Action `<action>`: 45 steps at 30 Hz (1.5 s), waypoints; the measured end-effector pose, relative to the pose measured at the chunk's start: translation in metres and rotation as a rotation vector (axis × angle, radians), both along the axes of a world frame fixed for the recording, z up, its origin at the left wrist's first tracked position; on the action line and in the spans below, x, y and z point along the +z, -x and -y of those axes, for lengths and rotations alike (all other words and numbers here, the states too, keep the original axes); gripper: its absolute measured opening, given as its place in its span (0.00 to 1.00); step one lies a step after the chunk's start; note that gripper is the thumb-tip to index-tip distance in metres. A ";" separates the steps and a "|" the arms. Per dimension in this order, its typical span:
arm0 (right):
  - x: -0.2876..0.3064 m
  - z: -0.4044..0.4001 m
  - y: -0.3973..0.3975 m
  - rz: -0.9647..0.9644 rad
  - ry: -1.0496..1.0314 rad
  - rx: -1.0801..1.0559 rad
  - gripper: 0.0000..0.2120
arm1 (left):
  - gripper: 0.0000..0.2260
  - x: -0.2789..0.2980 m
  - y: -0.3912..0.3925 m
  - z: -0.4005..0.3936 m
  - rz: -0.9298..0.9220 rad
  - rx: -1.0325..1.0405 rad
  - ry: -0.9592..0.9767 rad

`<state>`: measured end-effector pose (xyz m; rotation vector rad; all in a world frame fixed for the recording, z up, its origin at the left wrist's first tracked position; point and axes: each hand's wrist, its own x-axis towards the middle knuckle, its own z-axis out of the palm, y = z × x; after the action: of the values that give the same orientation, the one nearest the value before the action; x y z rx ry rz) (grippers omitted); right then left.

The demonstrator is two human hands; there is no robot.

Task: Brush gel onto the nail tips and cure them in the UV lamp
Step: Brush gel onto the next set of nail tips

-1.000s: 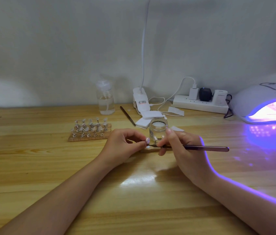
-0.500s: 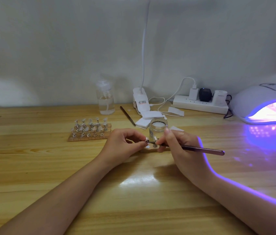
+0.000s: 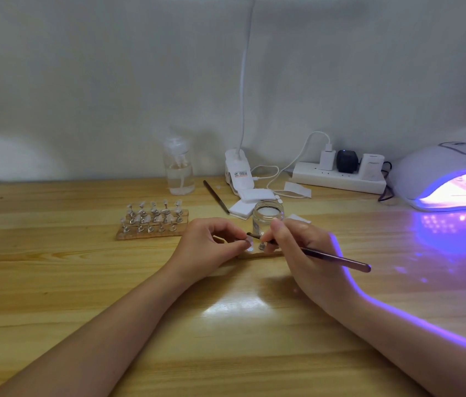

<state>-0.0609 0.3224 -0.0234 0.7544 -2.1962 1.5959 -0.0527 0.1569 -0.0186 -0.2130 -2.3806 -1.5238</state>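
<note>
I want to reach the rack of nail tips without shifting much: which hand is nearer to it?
Left. The left hand sits just right of the rack of nail tips, a small gap between them. The right hand, holding the brush, lies farther right, beyond the glass jar.

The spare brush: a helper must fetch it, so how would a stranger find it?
Start at the white clip lamp base by the wall. Just left, beside the clear pump bottle, a thin dark brush lies slanted on the table, the only one untouched by either hand.

Brush tip on nail tip
</note>
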 end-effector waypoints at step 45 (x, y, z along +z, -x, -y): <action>0.001 -0.001 -0.003 0.041 0.185 0.035 0.15 | 0.08 0.002 -0.002 0.000 0.041 -0.008 -0.016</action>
<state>-0.0583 0.3235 -0.0225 0.7152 -2.0366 1.8172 -0.0503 0.1569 -0.0169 -0.1896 -2.4011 -1.5644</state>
